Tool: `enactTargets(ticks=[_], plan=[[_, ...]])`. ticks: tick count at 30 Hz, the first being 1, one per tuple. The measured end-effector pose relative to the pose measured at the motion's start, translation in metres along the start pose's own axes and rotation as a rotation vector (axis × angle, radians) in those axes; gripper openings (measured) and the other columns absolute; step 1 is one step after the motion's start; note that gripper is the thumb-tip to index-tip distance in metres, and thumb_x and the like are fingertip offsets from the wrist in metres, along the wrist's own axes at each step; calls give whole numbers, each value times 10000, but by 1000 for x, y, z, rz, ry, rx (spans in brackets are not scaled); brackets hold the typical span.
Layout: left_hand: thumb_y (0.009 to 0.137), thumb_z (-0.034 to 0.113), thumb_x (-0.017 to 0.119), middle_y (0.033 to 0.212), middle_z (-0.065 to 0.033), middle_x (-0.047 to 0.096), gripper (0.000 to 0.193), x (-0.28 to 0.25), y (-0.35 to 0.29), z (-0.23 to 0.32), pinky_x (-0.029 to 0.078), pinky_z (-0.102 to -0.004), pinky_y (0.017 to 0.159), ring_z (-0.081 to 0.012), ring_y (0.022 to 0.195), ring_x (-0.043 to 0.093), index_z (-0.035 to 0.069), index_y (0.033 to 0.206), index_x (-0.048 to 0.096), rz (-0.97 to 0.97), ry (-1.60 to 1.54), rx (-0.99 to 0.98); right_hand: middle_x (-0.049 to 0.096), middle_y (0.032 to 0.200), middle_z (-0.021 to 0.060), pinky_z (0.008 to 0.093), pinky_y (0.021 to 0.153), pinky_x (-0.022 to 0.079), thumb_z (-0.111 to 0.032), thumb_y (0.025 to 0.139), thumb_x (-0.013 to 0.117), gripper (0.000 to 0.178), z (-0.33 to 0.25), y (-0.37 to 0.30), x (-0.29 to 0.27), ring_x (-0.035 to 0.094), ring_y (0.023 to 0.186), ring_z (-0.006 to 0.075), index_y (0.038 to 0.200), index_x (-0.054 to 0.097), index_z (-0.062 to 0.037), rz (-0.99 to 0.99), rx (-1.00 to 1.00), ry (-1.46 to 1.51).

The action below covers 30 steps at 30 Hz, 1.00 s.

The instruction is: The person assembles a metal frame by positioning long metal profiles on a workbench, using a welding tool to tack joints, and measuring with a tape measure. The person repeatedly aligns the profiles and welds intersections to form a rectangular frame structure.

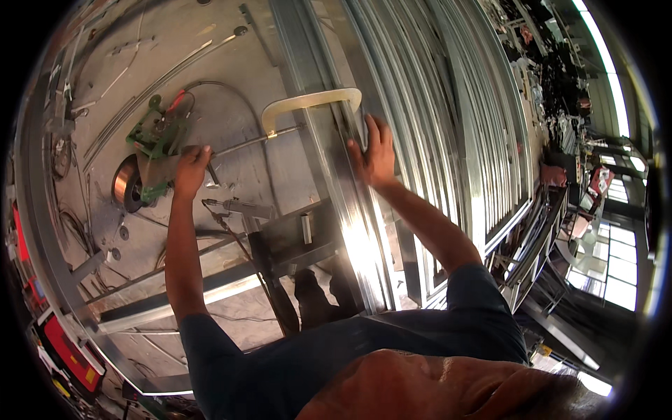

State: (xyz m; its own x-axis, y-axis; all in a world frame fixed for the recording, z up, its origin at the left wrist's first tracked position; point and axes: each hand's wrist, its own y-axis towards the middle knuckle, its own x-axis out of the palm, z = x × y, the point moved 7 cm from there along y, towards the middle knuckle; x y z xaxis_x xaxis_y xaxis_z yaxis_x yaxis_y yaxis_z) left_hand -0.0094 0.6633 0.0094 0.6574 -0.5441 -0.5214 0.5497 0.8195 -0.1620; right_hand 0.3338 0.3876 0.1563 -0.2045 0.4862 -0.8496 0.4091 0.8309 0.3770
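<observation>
A brass-coloured C-clamp (315,99) spans a long steel profile (329,164) in the middle of the head view. Its screw (245,145) reaches left, where my left hand (190,170) is closed around the outer end. On the other side, my right hand (376,155) is open with fingers apart, lying at the profile's right edge beside the clamp's far jaw. It holds nothing. Whether the screw's tip presses on the steel I cannot tell.
Many parallel steel profiles (448,105) lie to the right. Below left are a green wire feeder (155,136), a copper-coloured wire spool (127,183) and a curving cable (259,115). A metal hand tool (241,208) sits near a crossbar. Red cases (70,353) stand at lower left.
</observation>
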Motion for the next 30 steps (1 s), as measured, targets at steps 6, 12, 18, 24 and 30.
enactTargets(ticks=[6, 12, 18, 24, 30], plan=[[1009, 385, 600, 715, -26, 570, 376, 29, 5, -3, 398, -296, 517, -135, 559, 510, 17, 980, 669, 12, -692, -389, 652, 1241, 72, 436, 1016, 479, -190, 920, 648, 456, -23, 111, 57, 574, 1191, 314, 1369, 582, -143, -552, -269, -446], [1002, 364, 601, 653, -25, 537, 348, 18, 4, 11, 355, -266, 468, -111, 509, 466, 34, 1094, 662, 114, -818, -331, 683, 1057, 21, 410, 909, 515, -175, 905, 645, 188, -55, 130, -5, 657, 970, 263, 1077, 710, -136, -542, -468, -304], [981, 383, 596, 596, -33, 515, 412, 15, -13, 108, 323, -288, 423, -160, 470, 460, 1, 1109, 683, -194, -1390, -326, 685, 1083, -43, 366, 843, 503, -140, 818, 672, 191, -113, 180, -112, 636, 953, 201, 1000, 727, -162, 250, -857, -442], [982, 288, 622, 732, -34, 579, 411, -12, 3, 209, 400, -278, 576, -151, 673, 540, -90, 1139, 647, -116, -1760, -96, 607, 1282, 124, 446, 932, 495, -258, 874, 712, 521, -37, 213, -100, 591, 1124, 338, 1331, 556, -63, 366, -379, -225], [976, 209, 629, 864, -76, 662, 247, -13, 102, 240, 449, -285, 583, -166, 701, 603, 19, 1130, 593, 87, -1673, -205, 371, 1536, 231, 512, 1168, 329, -680, 913, 537, 978, 169, 4, 5, 377, 1414, 430, 1557, 245, -5, -242, 305, -390]])
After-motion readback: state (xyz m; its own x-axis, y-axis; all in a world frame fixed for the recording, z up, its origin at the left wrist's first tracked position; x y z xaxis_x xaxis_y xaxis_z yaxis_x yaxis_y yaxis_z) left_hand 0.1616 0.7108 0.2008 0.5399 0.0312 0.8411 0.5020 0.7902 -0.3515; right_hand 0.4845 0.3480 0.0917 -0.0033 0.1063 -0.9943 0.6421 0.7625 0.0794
